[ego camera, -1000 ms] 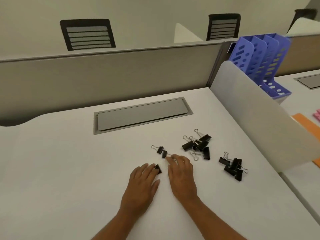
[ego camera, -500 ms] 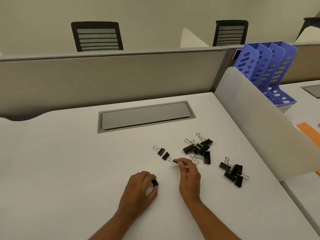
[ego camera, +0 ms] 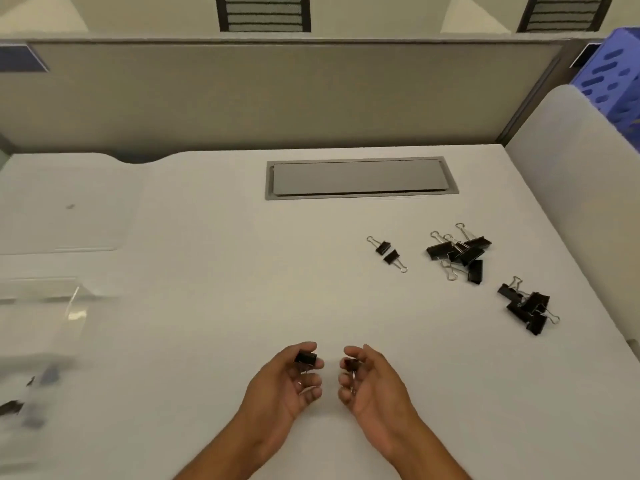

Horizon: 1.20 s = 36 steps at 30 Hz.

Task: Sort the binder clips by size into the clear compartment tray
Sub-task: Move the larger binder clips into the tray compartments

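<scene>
My left hand (ego camera: 289, 382) pinches a small black binder clip (ego camera: 306, 357) between thumb and fingers, palm turned up. Close beside it, my right hand (ego camera: 372, 382) holds another small black clip (ego camera: 350, 364), whose wire handles hang by the fingers. Both hands hover over the white desk (ego camera: 214, 306) near its front. Two small clips (ego camera: 388, 252) lie further back to the right. A pile of larger clips (ego camera: 460, 252) and a second pile (ego camera: 528, 308) lie to the right. The clear compartment tray (ego camera: 52, 306) shows blurred at the left edge, with dark clips (ego camera: 14, 407) in a near compartment.
A grey cable hatch (ego camera: 356, 178) is set into the desk behind the clips. A grey partition wall (ego camera: 277, 95) closes the back. A white side divider (ego camera: 571, 188) borders the right edge, with a blue file rack (ego camera: 616, 84) behind it.
Both hands lifted a small clip each off the desk and drew back toward me, palms turning up. The view swung left, bringing the clear tray into sight.
</scene>
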Available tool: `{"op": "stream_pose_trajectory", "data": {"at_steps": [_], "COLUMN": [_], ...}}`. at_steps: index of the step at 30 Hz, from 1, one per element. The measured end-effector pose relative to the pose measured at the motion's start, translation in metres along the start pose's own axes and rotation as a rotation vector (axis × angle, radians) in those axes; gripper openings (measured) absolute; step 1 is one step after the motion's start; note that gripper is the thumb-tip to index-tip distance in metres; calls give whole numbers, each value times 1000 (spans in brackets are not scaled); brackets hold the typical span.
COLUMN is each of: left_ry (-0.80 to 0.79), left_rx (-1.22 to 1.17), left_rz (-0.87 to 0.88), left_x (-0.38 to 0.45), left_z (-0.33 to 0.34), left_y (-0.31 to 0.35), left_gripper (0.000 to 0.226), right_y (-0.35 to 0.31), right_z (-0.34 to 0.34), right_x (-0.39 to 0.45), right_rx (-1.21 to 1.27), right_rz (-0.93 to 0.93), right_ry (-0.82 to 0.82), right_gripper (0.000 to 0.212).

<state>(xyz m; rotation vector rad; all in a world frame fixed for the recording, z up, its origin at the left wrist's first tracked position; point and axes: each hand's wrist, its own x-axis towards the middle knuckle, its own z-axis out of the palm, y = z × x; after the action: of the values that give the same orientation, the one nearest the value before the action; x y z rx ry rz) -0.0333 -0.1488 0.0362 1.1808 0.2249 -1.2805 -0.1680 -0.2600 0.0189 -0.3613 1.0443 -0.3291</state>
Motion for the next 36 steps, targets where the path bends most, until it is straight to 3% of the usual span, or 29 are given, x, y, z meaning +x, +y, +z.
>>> {"op": "stream_pose_trajectory", "data": {"at_steps": [8,12,19,28,33,36], "left_ry": [44,104,353,866,1004,1014], "left_rx": [13,132,344,701,963,1153], "left_rz": [176,309,529,855,890,764], "left_x": [-45,-71,-119,-120,-78,-60], "left_z": [-55,-98,-223,-384,-435,-451], "left_y": [32,65,138,250,290,303], "left_gripper": [24,22,13,12,10,12], "right_y": [29,67,162,248,268,268], "right_z": [92,145,225,319,336,343], "right_x": [-5,-15,-34,-44,-44,-42], "right_rx": [-470,-526,-715,-1026,-1170,-1220], "right_rz": [-83,-112,-149,-250,-312,-332], "right_ry": [-270,-330,-388,-503,-497,-465], "right_gripper": [23,18,15,15,14,13]}}
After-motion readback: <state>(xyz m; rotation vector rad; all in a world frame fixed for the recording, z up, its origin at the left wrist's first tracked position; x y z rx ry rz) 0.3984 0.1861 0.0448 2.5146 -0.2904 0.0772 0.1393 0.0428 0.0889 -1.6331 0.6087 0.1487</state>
